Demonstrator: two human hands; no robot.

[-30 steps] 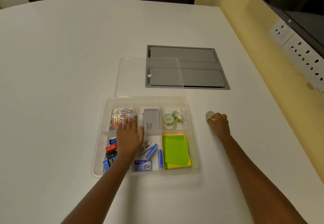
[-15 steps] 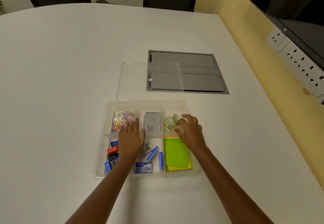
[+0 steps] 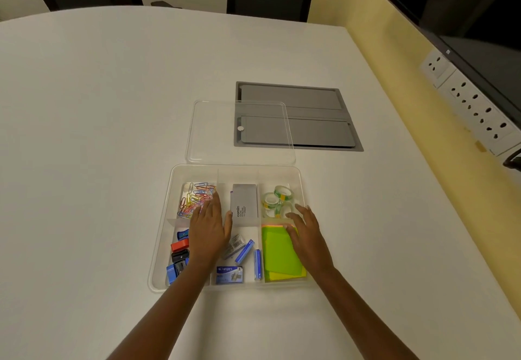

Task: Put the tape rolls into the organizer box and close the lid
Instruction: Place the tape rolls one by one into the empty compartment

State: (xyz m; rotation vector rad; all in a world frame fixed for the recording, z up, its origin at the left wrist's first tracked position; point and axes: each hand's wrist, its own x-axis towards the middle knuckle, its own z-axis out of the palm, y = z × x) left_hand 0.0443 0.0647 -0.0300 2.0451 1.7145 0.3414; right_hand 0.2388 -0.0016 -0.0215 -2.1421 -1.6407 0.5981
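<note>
I note the clear organizer box (image 3: 162,247) at lower centre of the frame, on the white table (image 3: 98,134). Its clear lid (image 3: 214,131) lies flat on the table just above the box in the frame, off the box, and partly overlaps a grey panel (image 3: 315,123) set in the tabletop.

The tape rolls (image 3: 275,200) sit together in the box's upper right compartment; I count three, though the lowest is partly hidden by fingers. Directly below that compartment are green sticky notes (image 3: 279,252). Coloured paper clips (image 3: 196,197) fill the upper left compartment, and a grey case (image 3: 244,201) stands in the upper middle one.

The left hand (image 3: 210,232) lies flat over the box's left-centre, fingers extended and close together, gripping nothing. The right hand (image 3: 306,235) rests over the sticky notes, fingers spread and loose, tips at the edge of the tape compartment, empty.
</note>
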